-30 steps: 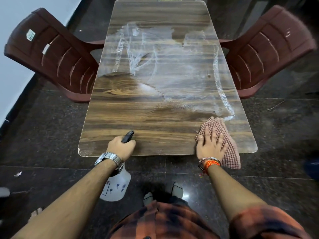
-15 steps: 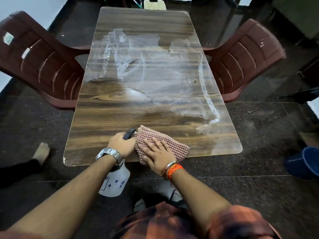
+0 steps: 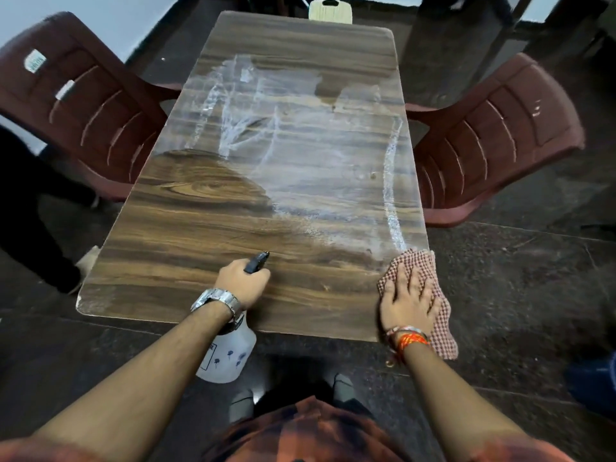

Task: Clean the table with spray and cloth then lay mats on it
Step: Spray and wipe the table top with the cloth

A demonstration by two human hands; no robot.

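A wood-grain table [image 3: 206, 235] stretches away from me, with white foamy spray streaks [image 3: 320, 155] over its middle and far right. My left hand [image 3: 241, 283] grips the black head of a white spray bottle [image 3: 226, 356], whose body hangs below the near table edge. My right hand [image 3: 408, 301] lies flat, fingers spread, on a red-and-white checked cloth [image 3: 433, 295] at the near right corner. Part of the cloth hangs over the table's edge. No mats are in view.
Two maroon plastic chairs flank the table, one on the left [image 3: 76, 105] and one on the right [image 3: 493, 138]. A cream chair back [image 3: 330, 10] shows at the far end. A person's dark-clothed leg [image 3: 30, 221] stands at the left. A blue object [image 3: 596, 381] sits low right.
My right hand has slid the cloth from beside the spray bottle back to the near right corner. My left hand has kept its hold on the bottle.
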